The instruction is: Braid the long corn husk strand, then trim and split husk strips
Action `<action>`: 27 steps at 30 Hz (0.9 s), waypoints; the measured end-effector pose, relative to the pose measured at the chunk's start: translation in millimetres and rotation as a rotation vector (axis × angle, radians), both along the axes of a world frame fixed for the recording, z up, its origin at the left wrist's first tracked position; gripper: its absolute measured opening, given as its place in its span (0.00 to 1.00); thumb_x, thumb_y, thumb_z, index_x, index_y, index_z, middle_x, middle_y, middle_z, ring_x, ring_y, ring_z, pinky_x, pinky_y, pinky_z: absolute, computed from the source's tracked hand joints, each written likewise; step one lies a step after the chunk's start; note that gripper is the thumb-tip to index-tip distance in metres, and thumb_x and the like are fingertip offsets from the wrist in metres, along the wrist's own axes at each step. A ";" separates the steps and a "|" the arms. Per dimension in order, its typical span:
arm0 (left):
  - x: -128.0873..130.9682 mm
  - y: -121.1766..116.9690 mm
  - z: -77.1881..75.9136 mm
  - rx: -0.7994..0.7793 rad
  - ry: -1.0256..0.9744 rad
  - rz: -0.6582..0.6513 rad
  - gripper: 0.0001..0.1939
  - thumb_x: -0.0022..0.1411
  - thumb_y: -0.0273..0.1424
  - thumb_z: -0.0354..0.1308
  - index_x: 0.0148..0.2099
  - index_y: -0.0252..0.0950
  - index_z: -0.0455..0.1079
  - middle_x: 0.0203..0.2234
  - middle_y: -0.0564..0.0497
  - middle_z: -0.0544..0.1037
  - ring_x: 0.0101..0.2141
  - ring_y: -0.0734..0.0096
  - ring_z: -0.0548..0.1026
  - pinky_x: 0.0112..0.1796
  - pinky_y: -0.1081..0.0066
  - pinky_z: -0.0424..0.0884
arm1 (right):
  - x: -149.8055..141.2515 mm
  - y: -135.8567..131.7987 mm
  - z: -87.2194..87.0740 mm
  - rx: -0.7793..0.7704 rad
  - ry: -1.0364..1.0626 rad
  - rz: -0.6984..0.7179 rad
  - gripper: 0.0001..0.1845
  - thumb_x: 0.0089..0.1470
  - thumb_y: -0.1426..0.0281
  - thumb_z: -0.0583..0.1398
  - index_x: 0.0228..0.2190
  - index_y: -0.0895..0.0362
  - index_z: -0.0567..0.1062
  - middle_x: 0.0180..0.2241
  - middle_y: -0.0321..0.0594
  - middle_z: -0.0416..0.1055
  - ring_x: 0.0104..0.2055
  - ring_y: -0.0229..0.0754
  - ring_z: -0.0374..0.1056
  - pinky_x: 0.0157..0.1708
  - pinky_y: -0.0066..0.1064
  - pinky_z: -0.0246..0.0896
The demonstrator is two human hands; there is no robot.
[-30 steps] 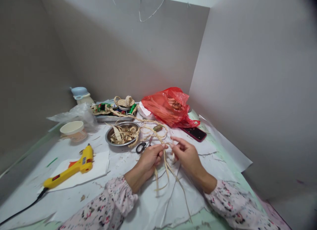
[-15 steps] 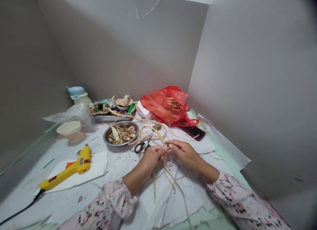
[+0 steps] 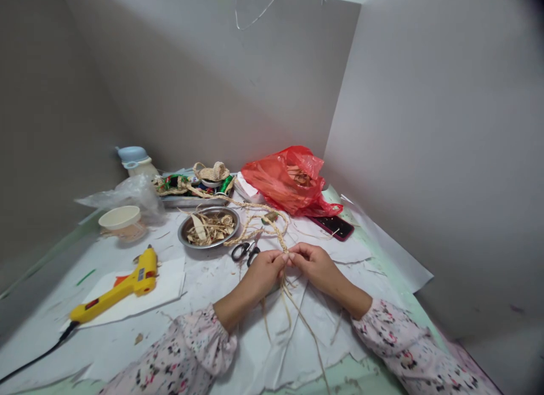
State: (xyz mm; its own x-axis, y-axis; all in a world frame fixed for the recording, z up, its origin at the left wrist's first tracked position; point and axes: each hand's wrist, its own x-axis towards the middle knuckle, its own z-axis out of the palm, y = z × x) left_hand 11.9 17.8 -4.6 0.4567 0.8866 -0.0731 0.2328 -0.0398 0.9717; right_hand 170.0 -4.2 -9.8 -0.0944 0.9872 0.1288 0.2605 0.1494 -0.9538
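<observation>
A pale straw braid [image 3: 278,234] runs back from my fingertips and curves across the papered table. My left hand [image 3: 268,266] pinches its near end from the left. From the right, my right hand [image 3: 313,263] pinches the same spot, its thumb and fingertips against those of the left. Loose straw strands [image 3: 304,314] hang from beneath both hands toward the table's front. Just beyond my left hand lie black-handled scissors [image 3: 245,251], partly hidden by it. The exact strand crossing between my fingers is covered.
A metal bowl [image 3: 184,236] of straw scraps stands left of the braid. On the left lie a yellow glue gun [image 3: 114,297] with its cord and a paper cup [image 3: 121,222]. A filled tray [image 3: 191,201], red plastic bag [image 3: 276,179] and phone [image 3: 335,227] are at the back.
My right hand has drawn in closer to the left; the fingertips now meet at the braid's end. The hanging strands have shifted slightly. The view has moved a little.
</observation>
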 end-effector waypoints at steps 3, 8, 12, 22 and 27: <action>0.0 -0.3 0.4 0.063 0.028 0.000 0.13 0.56 0.38 0.51 0.27 0.34 0.67 0.16 0.59 0.60 0.20 0.76 0.55 0.24 0.74 0.52 | -1.8 -0.9 -1.9 0.024 -0.062 -0.061 0.09 0.52 0.68 0.57 0.29 0.58 0.76 0.28 0.38 0.75 0.32 0.41 0.68 0.35 0.30 0.61; -1.9 -2.4 6.7 0.179 0.127 0.015 0.14 0.57 0.37 0.49 0.28 0.34 0.69 0.20 0.56 0.66 0.25 0.72 0.62 0.28 0.72 0.56 | -3.9 -4.5 0.1 0.069 -0.096 -0.059 0.09 0.53 0.69 0.56 0.29 0.58 0.76 0.28 0.37 0.75 0.32 0.40 0.69 0.35 0.30 0.61; -3.0 -3.3 8.5 0.221 0.194 0.016 0.15 0.58 0.37 0.47 0.27 0.34 0.67 0.20 0.55 0.66 0.25 0.71 0.62 0.28 0.72 0.56 | -4.5 -6.2 1.9 0.071 -0.091 -0.031 0.09 0.53 0.69 0.57 0.30 0.58 0.76 0.29 0.38 0.75 0.33 0.40 0.69 0.35 0.29 0.61; -2.1 -11.2 11.6 0.432 0.455 0.027 0.14 0.63 0.32 0.43 0.28 0.37 0.65 0.21 0.53 0.70 0.25 0.70 0.66 0.28 0.72 0.55 | -8.3 -9.7 2.6 0.099 -0.261 -0.171 0.08 0.52 0.69 0.56 0.26 0.57 0.73 0.24 0.36 0.71 0.28 0.39 0.65 0.29 0.28 0.57; -2.1 -17.5 19.8 0.567 0.590 0.122 0.14 0.65 0.33 0.43 0.32 0.37 0.67 0.24 0.50 0.73 0.26 0.69 0.69 0.29 0.72 0.54 | -7.9 -8.9 4.9 0.078 -0.212 -0.220 0.08 0.52 0.68 0.56 0.26 0.57 0.72 0.24 0.35 0.71 0.27 0.38 0.64 0.27 0.27 0.55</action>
